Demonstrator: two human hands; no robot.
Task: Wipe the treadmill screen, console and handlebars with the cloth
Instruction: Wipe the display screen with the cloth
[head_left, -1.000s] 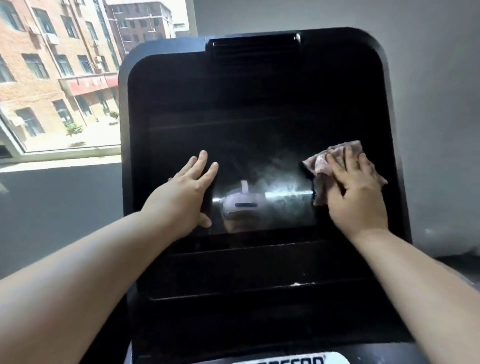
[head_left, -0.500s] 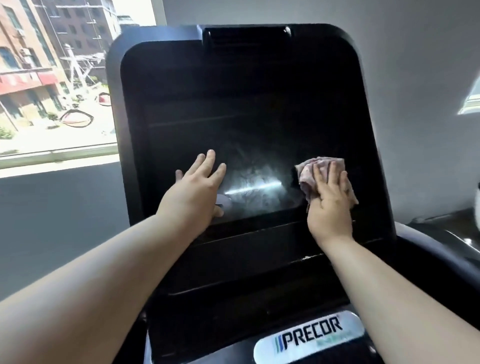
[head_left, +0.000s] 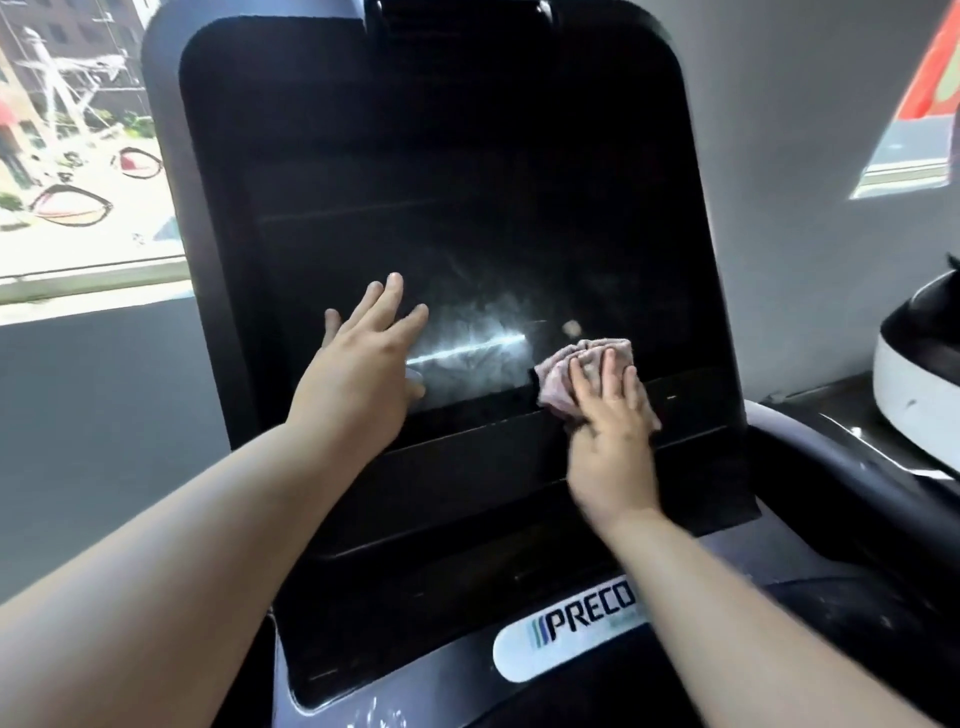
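Sliding down and inward: the cloth (head_left: 582, 358) was at the right edge of the screen (head_left: 467, 234) a second ago, about mid-height. It now sits bunched at the screen's lower right, straddling the bottom edge where the glass meets the ledge.

- The right hand (head_left: 613, 415) lies on the cloth with fingers straight and spread. The grip is a flat press, not a pinch, and nothing is curled round the fabric.
- The left hand (head_left: 363, 358) stays flat on the lower left of the screen with fingers extended. It holds nothing and seems to be bracing the panel.
- A pale smeared streak (head_left: 467, 348) runs across the lower middle of the screen, between the two hands. The upper part of the screen is too dark to judge.
- The view has tipped down, so the PRECOR badge (head_left: 571, 629) below the screen shows in full.

My reading: the screen pass is at its bottom strip, and the central streak probably needs another sweep. The console (head_left: 467, 493) below the screen looks like the next surface. I cannot pick out the handlebars with certainty, and I judge them not yet wiped. The task looks to be in its early part.
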